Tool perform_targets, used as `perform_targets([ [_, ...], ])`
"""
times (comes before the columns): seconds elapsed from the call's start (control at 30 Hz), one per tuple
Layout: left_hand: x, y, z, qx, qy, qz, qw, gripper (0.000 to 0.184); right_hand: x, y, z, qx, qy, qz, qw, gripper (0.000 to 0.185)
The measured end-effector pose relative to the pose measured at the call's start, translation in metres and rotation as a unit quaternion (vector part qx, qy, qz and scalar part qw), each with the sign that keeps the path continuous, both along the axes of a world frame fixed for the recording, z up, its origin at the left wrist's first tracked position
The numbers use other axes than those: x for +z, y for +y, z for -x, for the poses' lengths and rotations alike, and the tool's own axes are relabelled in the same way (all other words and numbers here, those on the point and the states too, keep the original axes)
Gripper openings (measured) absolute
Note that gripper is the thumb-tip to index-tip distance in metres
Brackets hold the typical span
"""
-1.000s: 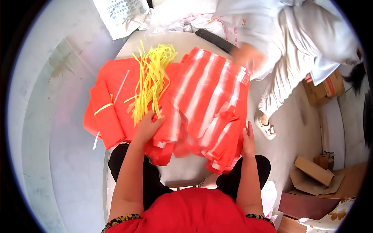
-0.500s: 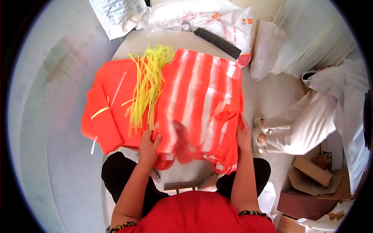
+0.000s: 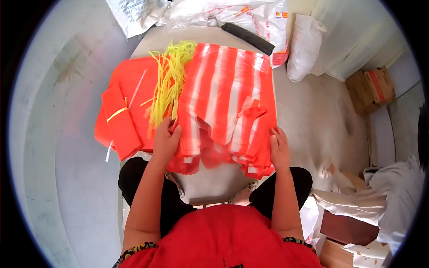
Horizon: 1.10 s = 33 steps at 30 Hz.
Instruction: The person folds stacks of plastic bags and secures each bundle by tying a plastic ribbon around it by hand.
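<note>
A stack of red-and-white striped plastic bags [image 3: 225, 89] lies in front of me, its near edge cut into handle-like strips and crumpled folds. My left hand [image 3: 167, 140] is at the stack's lower left edge, thumb and fingers closed around the margin. At the lower right edge my right hand [image 3: 279, 149] has its fingers curled against the bags, thumb on the near side. A bunch of yellow plastic ties [image 3: 167, 87] rests just beyond my left hand, on more red plastic [image 3: 129, 76]. To the left lies a folded red bundle [image 3: 121, 123] bound with a yellow tie.
A dark bar [image 3: 248, 38] lies at the far edge of the table, before white printed sacks [image 3: 268, 27]. Another white sack [image 3: 306, 47] stands to the right. Cardboard boxes [image 3: 371, 91] sit by the wall. Someone in pale clothing [image 3: 357, 203] is at the lower right.
My view has shifted slightly, and both hands sit a little higher along the stack's sides. The bags' near edge has shifted shape. The other person has moved nearer on the right, uncovering the boxes.
</note>
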<state>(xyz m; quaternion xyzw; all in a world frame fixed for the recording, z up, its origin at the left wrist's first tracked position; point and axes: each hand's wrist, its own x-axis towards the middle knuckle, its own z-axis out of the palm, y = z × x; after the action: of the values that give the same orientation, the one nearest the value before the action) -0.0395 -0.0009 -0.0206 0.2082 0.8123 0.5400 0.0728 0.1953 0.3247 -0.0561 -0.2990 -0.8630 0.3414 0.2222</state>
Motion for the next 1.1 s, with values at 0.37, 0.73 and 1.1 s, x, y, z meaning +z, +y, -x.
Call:
perform_targets([
  [0.37, 0.017, -0.003, -0.010, 0.023, -0.023, 0.017, 0.999, 0.038, 0.021, -0.032, -0.011, 0.023, -0.006, 0.001, 1.000, 0.060],
  [0.73, 0.034, -0.006, -0.003, -0.034, -0.179, -0.072, 0.981, 0.035, 0.076, -0.100, 0.013, 0.172, 0.060, 0.006, 0.983, 0.055],
  [1.1, 0.040, -0.023, -0.013, -0.136, 0.098, -0.013, 0.986, 0.036, 0.043, -0.169, 0.102, 0.296, 0.083, -0.185, 0.933, 0.055],
])
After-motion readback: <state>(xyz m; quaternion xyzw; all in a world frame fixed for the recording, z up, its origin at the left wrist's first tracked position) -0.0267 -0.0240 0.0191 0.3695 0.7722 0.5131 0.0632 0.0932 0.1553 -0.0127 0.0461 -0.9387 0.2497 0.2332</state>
